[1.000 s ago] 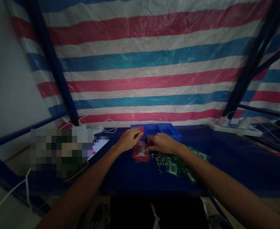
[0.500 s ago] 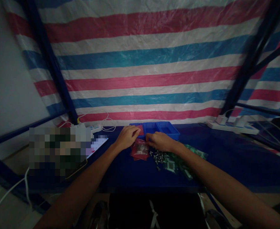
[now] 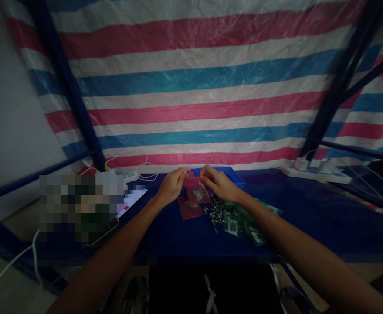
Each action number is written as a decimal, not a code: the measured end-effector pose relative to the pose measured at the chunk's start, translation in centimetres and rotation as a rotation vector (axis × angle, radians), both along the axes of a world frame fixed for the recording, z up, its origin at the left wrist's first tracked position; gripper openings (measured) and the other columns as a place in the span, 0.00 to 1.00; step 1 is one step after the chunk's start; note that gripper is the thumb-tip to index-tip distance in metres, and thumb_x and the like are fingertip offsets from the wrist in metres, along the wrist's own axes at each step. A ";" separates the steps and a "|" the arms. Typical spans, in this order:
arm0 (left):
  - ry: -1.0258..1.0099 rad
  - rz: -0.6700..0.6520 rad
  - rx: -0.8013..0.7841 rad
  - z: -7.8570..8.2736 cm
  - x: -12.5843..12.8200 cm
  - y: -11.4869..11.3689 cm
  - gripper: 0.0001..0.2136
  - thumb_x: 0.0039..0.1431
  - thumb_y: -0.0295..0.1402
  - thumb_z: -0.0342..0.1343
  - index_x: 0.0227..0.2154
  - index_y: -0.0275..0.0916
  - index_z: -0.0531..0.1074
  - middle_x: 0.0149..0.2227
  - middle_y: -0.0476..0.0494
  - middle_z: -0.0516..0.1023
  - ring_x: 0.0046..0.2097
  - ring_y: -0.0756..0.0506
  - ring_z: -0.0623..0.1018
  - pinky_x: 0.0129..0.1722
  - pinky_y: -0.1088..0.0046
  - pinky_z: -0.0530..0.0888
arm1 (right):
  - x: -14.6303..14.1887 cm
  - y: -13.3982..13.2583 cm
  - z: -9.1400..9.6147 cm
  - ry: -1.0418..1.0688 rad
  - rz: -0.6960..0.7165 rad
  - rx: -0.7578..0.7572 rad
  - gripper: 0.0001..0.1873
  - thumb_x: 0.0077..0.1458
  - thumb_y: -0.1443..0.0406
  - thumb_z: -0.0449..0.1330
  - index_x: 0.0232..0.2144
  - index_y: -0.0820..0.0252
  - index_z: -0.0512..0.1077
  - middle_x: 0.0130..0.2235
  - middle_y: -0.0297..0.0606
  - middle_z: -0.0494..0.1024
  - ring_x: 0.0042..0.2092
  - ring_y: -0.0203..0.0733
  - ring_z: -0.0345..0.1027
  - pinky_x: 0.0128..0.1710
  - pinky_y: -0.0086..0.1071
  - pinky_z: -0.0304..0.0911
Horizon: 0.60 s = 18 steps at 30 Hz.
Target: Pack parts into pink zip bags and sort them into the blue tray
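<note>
My left hand point(image 3: 171, 186) and my right hand point(image 3: 218, 183) both pinch the top edge of a small red plastic bag point(image 3: 197, 192) with small pale parts inside, lifted a little above the blue table point(image 3: 309, 218). Beneath it another red bag point(image 3: 188, 210) lies flat. A loose heap of small metal screws point(image 3: 215, 214) sits just right of the flat bag, under my right wrist. Green bags point(image 3: 243, 222) lie beside the screws, partly covered by my right forearm.
A blue compartment tray point(image 3: 233, 174) stands behind my hands. A phone with a lit screen point(image 3: 130, 201) lies at the left. White power strips with cables sit at the back left point(image 3: 130, 176) and back right point(image 3: 318, 174). A striped tarp hangs behind.
Both hands have lifted one red bag off the stack on the table and now hold it up by its top edge. The other red bag stays flat.
</note>
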<state>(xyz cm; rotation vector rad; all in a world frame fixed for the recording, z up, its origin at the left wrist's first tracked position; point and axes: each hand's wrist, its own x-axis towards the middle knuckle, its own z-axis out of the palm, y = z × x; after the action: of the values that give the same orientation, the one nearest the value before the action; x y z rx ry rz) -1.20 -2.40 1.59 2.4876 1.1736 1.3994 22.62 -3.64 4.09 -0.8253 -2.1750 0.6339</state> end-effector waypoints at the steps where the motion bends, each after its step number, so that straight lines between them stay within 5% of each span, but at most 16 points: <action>1: -0.035 -0.005 -0.017 -0.1 0.1 -0.1 0.19 0.78 0.40 0.40 0.53 0.42 0.76 0.47 0.42 0.83 0.48 0.42 0.81 0.53 0.65 0.73 | 0.0 0.1 -0.1 0.043 0.006 -0.077 0.11 0.71 0.53 0.51 0.41 0.53 0.62 0.31 0.34 0.72 0.28 0.39 0.66 0.28 0.35 0.64; 7: -0.128 -0.030 -0.112 -0.5 0.9 -0.5 0.17 0.78 0.42 0.42 0.56 0.42 0.72 0.37 0.46 0.82 0.37 0.44 0.81 0.41 0.69 0.74 | -0.2 1.0 -0.5 0.213 -0.016 -0.232 0.14 0.68 0.50 0.54 0.41 0.52 0.60 0.31 0.32 0.71 0.28 0.40 0.69 0.26 0.34 0.68; 13: -0.189 -0.127 -0.148 -1.0 2.1 -1.1 0.22 0.68 0.37 0.60 0.60 0.43 0.62 0.39 0.47 0.82 0.39 0.45 0.82 0.40 0.70 0.75 | 0.0 1.5 -0.5 0.252 -0.099 -0.143 0.16 0.67 0.49 0.55 0.41 0.53 0.61 0.29 0.32 0.71 0.27 0.38 0.65 0.25 0.32 0.62; 18: -0.245 -0.128 -0.147 -1.1 2.8 -1.6 0.16 0.68 0.36 0.61 0.53 0.43 0.63 0.42 0.45 0.85 0.37 0.44 0.84 0.36 0.71 0.76 | 0.1 1.8 -0.5 0.241 -0.079 -0.066 0.15 0.66 0.50 0.57 0.40 0.54 0.65 0.32 0.37 0.72 0.32 0.41 0.64 0.30 0.35 0.60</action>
<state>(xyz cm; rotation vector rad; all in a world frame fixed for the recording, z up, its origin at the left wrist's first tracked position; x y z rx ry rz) 1.61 -3.96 0.47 2.1771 1.0106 1.4750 22.67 -1.83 3.54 -0.8203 -1.9041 0.7286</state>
